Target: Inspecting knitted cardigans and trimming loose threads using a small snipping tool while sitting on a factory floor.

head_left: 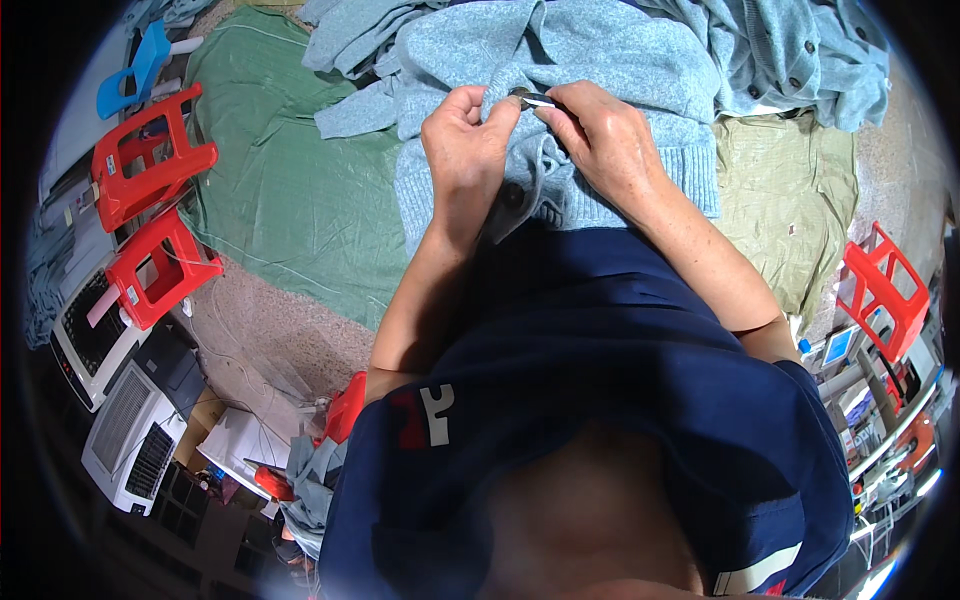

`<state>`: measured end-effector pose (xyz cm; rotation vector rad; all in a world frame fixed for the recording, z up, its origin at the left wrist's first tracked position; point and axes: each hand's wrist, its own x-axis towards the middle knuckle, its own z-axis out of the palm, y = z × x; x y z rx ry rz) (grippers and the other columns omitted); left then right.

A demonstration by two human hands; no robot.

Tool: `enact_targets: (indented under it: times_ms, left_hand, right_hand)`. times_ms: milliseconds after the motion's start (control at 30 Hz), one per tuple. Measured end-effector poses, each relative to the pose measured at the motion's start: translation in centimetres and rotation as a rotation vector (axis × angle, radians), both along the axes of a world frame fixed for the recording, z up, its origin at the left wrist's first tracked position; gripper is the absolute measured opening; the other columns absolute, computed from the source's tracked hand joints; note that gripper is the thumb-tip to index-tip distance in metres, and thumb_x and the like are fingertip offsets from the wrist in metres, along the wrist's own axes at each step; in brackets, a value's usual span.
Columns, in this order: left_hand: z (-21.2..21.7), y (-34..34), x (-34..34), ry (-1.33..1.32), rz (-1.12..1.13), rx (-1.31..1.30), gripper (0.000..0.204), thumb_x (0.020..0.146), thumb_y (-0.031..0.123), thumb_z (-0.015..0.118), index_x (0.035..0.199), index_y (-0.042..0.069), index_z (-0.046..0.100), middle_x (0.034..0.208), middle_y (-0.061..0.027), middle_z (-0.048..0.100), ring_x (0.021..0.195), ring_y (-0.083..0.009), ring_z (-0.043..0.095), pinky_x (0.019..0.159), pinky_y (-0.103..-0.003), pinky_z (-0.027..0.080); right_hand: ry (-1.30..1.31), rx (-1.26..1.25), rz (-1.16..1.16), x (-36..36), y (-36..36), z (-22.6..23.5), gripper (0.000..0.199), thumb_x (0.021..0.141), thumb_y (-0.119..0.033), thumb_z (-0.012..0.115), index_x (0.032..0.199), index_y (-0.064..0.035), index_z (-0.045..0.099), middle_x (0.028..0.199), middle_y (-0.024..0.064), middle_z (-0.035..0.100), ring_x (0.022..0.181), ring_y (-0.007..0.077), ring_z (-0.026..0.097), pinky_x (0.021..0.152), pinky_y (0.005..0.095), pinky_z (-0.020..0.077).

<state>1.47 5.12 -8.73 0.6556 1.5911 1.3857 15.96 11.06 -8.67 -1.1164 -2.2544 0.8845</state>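
A light blue knit cardigan [620,60] with dark buttons is spread across my lap and the surface ahead. My left hand [468,150] is closed in a pinch on the cardigan's front edge, beside a dark button [521,93]. In the fingers of my right hand [605,130] is a small dark tool with a shiny metal tip [540,101], which points toward that button. Its exact kind is hidden by the fingers. Lower on the same edge, near the ribbed hem, another dark button [513,194] shows.
More light blue knitwear [790,60] with buttons is piled at the far right. Green sheeting [290,180] lies on the left and olive sheeting [780,190] on the right. Red plastic stools [150,160] stand at the left, another red stool [885,290] at the right.
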Motion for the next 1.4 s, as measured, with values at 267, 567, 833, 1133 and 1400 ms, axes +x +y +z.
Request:
enact_targets:
  times_ms: [267, 567, 833, 1133, 1400]
  left_hand:
    - [0.3, 0.1, 0.0, 0.034, -0.002, -0.009, 0.011, 0.083, 0.005, 0.064, 0.082, -0.004, 0.059, 0.067, 0.0063, 0.052, 0.059, 0.0009, 0.038, 0.047, -0.019, 0.027]
    - [0.1, 0.3, 0.1, -0.018, 0.005, -0.016, 0.011, 0.083, 0.005, 0.064, 0.084, -0.005, 0.06, 0.068, 0.0057, 0.054, 0.059, 0.0008, 0.039, 0.047, -0.019, 0.028]
    - [0.5, 0.5, -0.2, -0.192, 0.032, -0.05, 0.011, 0.082, 0.005, 0.065, 0.087, -0.004, 0.062, 0.076, 0.0002, 0.061, 0.065, -0.0021, 0.048, 0.055, -0.018, 0.037]
    - [-0.8, 0.7, -1.5, -0.29, -0.002, -0.051, 0.013, 0.081, 0.007, 0.064, 0.089, -0.003, 0.064, 0.08, -0.0038, 0.064, 0.073, -0.0086, 0.056, 0.069, -0.022, 0.042]
    - [-0.5, -0.3, -2.2, -0.254, -0.042, 0.024, 0.012, 0.085, 0.011, 0.063, 0.09, 0.0, 0.062, 0.081, 0.0007, 0.061, 0.076, -0.0045, 0.052, 0.067, -0.02, 0.041]
  right_hand:
    - [0.012, 0.024, 0.024, -0.1, 0.0, 0.1, 0.019, 0.089, -0.023, 0.06, 0.087, -0.0041, 0.062, 0.082, 0.0141, 0.063, 0.074, 0.0352, 0.063, 0.061, 0.042, 0.051]
    - [0.018, -0.023, 0.0, 0.1, 0.3, -0.2, 0.02, 0.089, -0.023, 0.059, 0.088, -0.0035, 0.062, 0.082, 0.0145, 0.063, 0.074, 0.0356, 0.063, 0.061, 0.0424, 0.0506]
    - [0.094, -0.357, -0.096, 0.3, 1.0, 1.1, 0.031, 0.087, -0.029, 0.065, 0.099, -0.0004, 0.063, 0.074, 0.0139, 0.064, 0.066, 0.0234, 0.063, 0.062, 0.0335, 0.05]
    - [-0.013, -0.446, 0.0, -1.7, 2.0, 0.1, 0.029, 0.085, -0.029, 0.064, 0.096, -0.0027, 0.064, 0.076, 0.0146, 0.065, 0.068, 0.0275, 0.064, 0.066, 0.0357, 0.0502]
    - [0.33, -0.397, 0.109, -0.6, 2.4, 0.7, 0.037, 0.084, -0.017, 0.068, 0.116, -0.0055, 0.056, 0.088, -0.0006, 0.056, 0.071, 0.0063, 0.045, 0.064, 0.0215, 0.041]
